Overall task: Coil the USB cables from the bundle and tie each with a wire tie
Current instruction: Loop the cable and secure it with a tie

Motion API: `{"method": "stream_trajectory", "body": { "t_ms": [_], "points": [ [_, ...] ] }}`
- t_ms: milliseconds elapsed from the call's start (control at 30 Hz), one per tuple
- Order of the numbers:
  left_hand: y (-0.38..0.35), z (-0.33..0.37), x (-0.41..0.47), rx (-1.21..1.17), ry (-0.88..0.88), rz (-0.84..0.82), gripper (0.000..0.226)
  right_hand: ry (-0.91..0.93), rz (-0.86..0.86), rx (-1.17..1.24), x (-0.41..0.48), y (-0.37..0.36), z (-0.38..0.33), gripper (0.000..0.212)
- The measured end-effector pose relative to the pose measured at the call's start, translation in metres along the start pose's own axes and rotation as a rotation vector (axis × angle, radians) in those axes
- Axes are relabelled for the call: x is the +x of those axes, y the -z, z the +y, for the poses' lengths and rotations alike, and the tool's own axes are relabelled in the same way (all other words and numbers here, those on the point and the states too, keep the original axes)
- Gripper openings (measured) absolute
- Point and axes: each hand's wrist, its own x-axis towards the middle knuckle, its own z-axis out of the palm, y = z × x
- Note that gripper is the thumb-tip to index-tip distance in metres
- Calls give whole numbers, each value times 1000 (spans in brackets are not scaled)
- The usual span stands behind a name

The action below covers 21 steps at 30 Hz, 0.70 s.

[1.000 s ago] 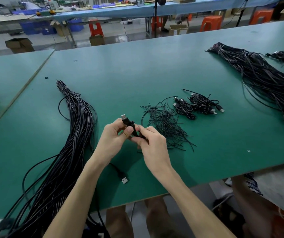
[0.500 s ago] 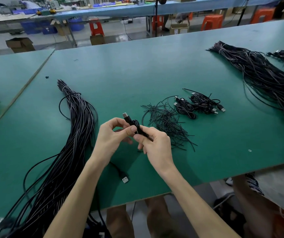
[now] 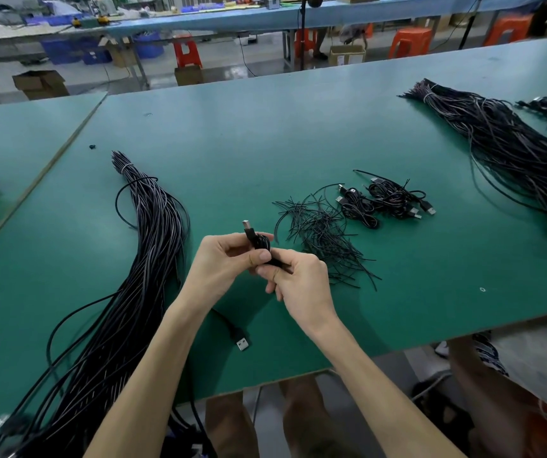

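Bench (image 3: pixel 265 133): green matte top, with a seam to a neighbouring bench at left.
Coiled USB cable (image 3: pixel 260 241): held above the bench's near middle, plug up.
Left hand (image 3: pixel 219 266): grip clamped on the coil.
Right hand (image 3: pixel 302 285): grip clamped on the coil's lower end.
Bundle (image 3: pixel 146 259): lies left of the hands.
Wire ties (image 3: pixel 321 233): loose heap at right, beside the tied coils (image 3: pixel 384 200).
Room: workshop with orange stools (image 3: pixel 411 41) and a cardboard box (image 3: pixel 41 82) on the floor.
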Motion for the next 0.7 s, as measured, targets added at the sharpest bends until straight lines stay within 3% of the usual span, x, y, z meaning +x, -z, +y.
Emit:
{"method": "stream_trajectory", "body": {
  "t_ms": [100, 333, 433, 700],
  "points": [
    [0, -2, 0, 82, -38, -8, 18, -14, 7, -16, 1, -1, 1, 27],
    [-2, -6, 0, 251, -90, 19, 19, -16, 29, -35, 3, -2, 5, 19],
    [-2, -7, 2, 223, -85, 8, 7, -16, 46, -7, 3, -2, 3, 23],
    [-2, -3, 1, 144, -98, -3, 15, 40, 115, 13, 2, -4, 2, 30]
  ]
}}
